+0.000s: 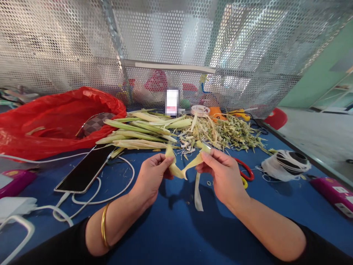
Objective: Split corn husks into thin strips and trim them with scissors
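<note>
Between my hands, above the blue table (176, 235), stretches a pale yellow-green corn husk (176, 170). My left hand (153, 175) pinches one part of it with thumb and fingers. The other part is pinched in my right hand (224, 178). Below the right fingers a pale flat strip (198, 195) hangs or lies; whether it joins the husk is unclear. Scissors with red and yellow handles (246, 171) lie partly hidden behind my right hand. Just beyond my hands is a pile of long corn husks (140, 132), with dried plant sprigs (234, 132) to its right.
An open red plastic bag (55, 147) stands at the left. A phone (85, 167) with a white charging cable (134, 171) lies before it. White thread on a spool (285, 165) and a magenta box (335, 193) are at the right. Behind rises a perforated metal panel (165, 36).
</note>
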`<state>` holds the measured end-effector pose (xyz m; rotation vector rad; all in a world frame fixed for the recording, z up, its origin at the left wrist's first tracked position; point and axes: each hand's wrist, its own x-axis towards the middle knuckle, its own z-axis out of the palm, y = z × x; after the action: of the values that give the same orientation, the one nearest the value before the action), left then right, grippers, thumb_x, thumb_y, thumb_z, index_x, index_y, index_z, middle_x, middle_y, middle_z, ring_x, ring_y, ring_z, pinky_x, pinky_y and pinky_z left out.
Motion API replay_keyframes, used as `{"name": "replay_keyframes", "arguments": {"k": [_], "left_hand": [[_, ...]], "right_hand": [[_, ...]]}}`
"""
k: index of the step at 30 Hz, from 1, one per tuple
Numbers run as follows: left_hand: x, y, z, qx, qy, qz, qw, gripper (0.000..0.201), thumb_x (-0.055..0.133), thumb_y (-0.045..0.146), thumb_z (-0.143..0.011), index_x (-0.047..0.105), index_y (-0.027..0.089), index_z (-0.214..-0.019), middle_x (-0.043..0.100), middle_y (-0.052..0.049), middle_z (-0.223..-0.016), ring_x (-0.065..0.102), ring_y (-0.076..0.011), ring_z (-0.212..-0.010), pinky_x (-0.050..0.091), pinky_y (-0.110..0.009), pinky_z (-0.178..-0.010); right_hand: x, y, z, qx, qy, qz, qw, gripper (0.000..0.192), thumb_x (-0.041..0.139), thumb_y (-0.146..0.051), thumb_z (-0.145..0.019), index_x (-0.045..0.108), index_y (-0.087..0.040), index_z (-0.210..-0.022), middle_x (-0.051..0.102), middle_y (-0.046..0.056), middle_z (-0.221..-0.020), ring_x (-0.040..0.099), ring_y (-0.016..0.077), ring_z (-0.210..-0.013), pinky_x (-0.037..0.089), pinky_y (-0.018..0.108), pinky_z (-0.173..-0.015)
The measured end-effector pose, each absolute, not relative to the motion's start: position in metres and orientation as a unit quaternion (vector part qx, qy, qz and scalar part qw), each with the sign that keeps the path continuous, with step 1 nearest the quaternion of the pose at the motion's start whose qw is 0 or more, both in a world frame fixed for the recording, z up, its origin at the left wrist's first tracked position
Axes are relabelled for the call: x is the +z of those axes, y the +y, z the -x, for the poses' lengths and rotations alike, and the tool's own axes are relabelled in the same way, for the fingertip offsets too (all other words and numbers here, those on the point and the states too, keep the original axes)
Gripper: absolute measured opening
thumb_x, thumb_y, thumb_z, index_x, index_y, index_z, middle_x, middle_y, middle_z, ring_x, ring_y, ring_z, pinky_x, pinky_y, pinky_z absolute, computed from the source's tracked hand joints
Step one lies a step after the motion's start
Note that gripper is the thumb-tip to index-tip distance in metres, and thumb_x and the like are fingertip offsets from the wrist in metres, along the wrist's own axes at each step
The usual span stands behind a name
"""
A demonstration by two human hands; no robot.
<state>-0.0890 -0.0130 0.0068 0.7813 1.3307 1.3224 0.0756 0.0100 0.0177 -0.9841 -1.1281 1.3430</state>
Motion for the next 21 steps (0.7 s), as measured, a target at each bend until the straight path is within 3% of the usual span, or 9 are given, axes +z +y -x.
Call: {"name": "replay_keyframes", "arguments": {"k": [8,10,15,18,19,21], "left_hand": [[0.003,-0.004,0.097,0.575,0.568,-0.244,0.536,0.026,0.075,0.035,-0.060,0.061,0.014,-0.067,0.061,0.002,-0.057,0.052,-0.0079,-0.047,0.043,-0.019,-0.048],[0.003,-0.005,0.096,0.558,0.561,-0.264,0.551,0.026,0.074,0.036,-0.062,0.062,0.014,-0.070,0.063,0.000,-0.060,0.055,-0.0094,-0.050,0.046,-0.021,-0.051],[0.008,-0.012,0.092,0.510,0.538,-0.340,0.578,0.025,0.071,0.033,-0.067,0.065,0.013,-0.078,0.067,-0.004,-0.069,0.058,-0.0113,-0.058,0.047,-0.021,-0.056],[0.012,-0.015,0.089,0.500,0.531,-0.385,0.566,0.024,0.071,0.033,-0.067,0.065,0.013,-0.079,0.067,-0.003,-0.067,0.057,-0.0111,-0.057,0.047,-0.022,-0.058],[0.012,-0.016,0.088,0.499,0.529,-0.398,0.560,0.024,0.071,0.033,-0.067,0.065,0.013,-0.079,0.066,-0.002,-0.065,0.057,-0.0110,-0.056,0.046,-0.022,-0.057],[0.014,-0.017,0.086,0.499,0.528,-0.414,0.548,0.023,0.072,0.033,-0.066,0.063,0.014,-0.076,0.063,0.001,-0.059,0.055,-0.0106,-0.052,0.045,-0.022,-0.054]], "right_hand": [[0.034,0.025,-0.097,0.390,-0.484,0.359,0.696,0.014,0.061,-0.030,-0.081,0.061,-0.020,-0.070,0.052,-0.002,-0.064,0.048,0.0104,-0.057,0.040,0.023,-0.052],[0.033,0.037,-0.106,0.328,-0.536,0.420,0.654,0.015,0.059,-0.032,-0.081,0.060,-0.020,-0.072,0.052,-0.002,-0.063,0.047,0.0113,-0.056,0.039,0.024,-0.052],[0.023,0.058,-0.118,0.195,-0.722,0.570,0.340,0.018,0.055,-0.030,-0.081,0.056,-0.019,-0.066,0.052,-0.001,-0.056,0.044,0.0130,-0.050,0.029,0.025,-0.049],[0.021,0.054,-0.112,0.099,-0.750,0.567,0.325,0.013,0.063,-0.032,-0.076,0.061,-0.020,-0.080,0.061,0.006,-0.076,0.051,0.0177,-0.063,0.030,0.027,-0.053],[0.021,0.050,-0.108,0.119,-0.754,0.544,0.349,0.018,0.064,-0.035,-0.076,0.062,-0.020,-0.086,0.062,0.007,-0.083,0.054,0.0195,-0.069,0.033,0.028,-0.056],[0.022,0.038,-0.099,0.276,-0.753,0.477,0.361,0.022,0.062,-0.040,-0.078,0.063,-0.021,-0.090,0.063,0.006,-0.084,0.056,0.0197,-0.074,0.038,0.030,-0.063]]}}
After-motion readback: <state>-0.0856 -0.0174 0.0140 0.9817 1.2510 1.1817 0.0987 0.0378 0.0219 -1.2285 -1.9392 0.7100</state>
